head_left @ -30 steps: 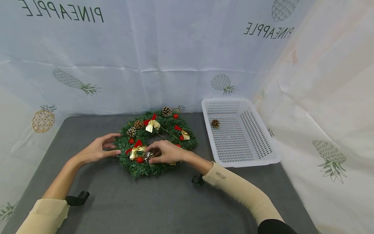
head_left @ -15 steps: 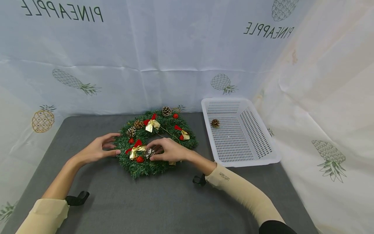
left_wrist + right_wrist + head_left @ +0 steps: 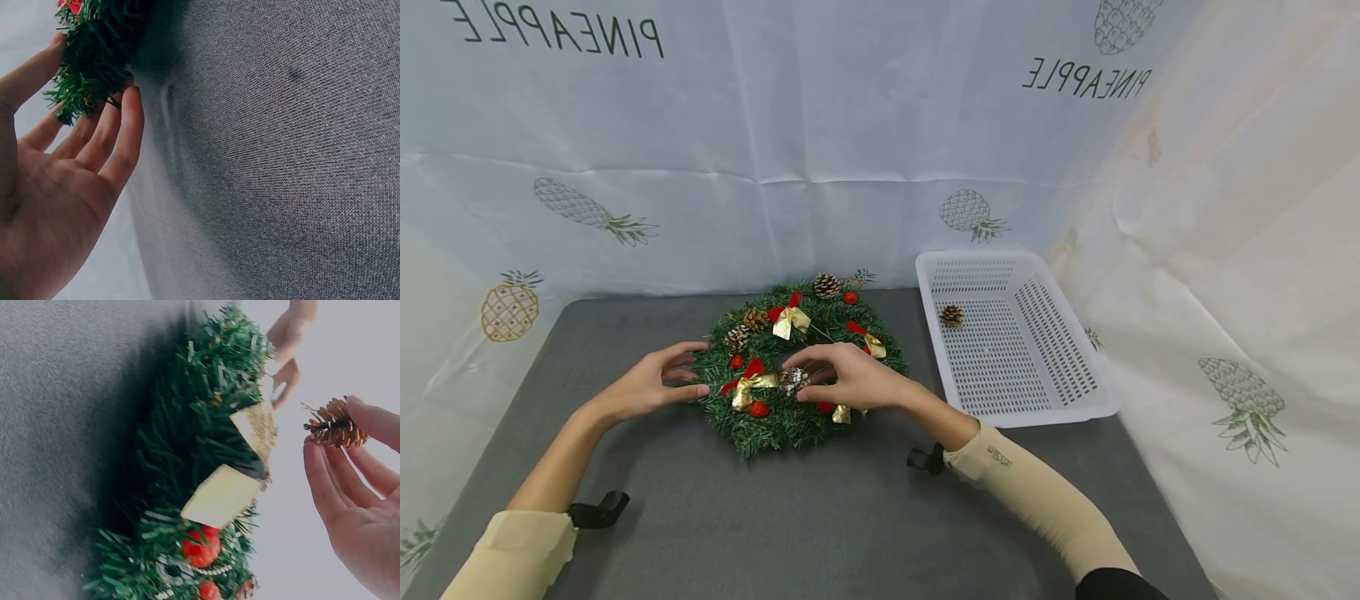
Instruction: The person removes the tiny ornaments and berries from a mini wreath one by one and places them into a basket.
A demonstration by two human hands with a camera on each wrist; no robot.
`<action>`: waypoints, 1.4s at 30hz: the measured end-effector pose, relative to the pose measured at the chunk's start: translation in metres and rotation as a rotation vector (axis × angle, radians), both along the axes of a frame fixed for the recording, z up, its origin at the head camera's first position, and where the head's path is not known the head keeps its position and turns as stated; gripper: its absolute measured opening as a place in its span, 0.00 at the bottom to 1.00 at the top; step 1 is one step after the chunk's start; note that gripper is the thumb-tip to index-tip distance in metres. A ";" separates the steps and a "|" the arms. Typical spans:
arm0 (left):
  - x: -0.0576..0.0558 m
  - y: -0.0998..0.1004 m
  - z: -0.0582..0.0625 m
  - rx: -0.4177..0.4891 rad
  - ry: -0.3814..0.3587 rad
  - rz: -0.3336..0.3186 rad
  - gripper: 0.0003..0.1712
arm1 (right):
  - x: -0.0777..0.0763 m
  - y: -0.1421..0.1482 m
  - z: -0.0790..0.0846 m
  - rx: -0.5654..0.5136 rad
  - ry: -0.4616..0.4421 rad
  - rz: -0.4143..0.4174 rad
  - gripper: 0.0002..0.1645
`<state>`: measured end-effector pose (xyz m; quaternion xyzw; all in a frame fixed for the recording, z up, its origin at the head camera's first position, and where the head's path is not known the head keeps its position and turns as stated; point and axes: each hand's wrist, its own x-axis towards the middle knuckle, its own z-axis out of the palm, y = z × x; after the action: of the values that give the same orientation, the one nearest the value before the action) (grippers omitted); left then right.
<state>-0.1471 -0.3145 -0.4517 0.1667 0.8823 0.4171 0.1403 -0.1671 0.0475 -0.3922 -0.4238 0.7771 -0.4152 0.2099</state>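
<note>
Grey tabletop (image 3: 760,517), pineapple-print white cloth (image 3: 865,108)

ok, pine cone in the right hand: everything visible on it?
The pine cone looks dry and woody, with brown, spread scales; in the head view they look speckled with white. A dark core shows at one end, with thin wisps sticking out, too fine to identify. The thumb and fingers of the right hand pinch it. It's held over the wreath, its dark end towards it; the right wrist view shows a gap between them.
</note>
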 end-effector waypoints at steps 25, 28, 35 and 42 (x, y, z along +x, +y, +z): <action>-0.001 0.000 -0.001 0.000 -0.001 -0.002 0.41 | -0.010 0.058 0.034 -0.122 0.043 -0.155 0.26; -0.001 0.000 -0.001 0.000 0.000 0.000 0.41 | -0.012 0.068 0.037 -0.141 0.034 -0.184 0.27; -0.001 -0.001 -0.001 -0.007 -0.002 0.005 0.41 | -0.014 0.092 0.047 -0.131 0.036 -0.272 0.28; 0.000 -0.001 0.000 -0.008 0.002 0.004 0.41 | -0.017 0.115 0.050 -0.136 0.046 -0.313 0.28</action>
<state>-0.1471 -0.3154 -0.4518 0.1648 0.8845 0.4136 0.1395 -0.1841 0.1625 -0.3423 -0.3203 0.8083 -0.4846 0.0955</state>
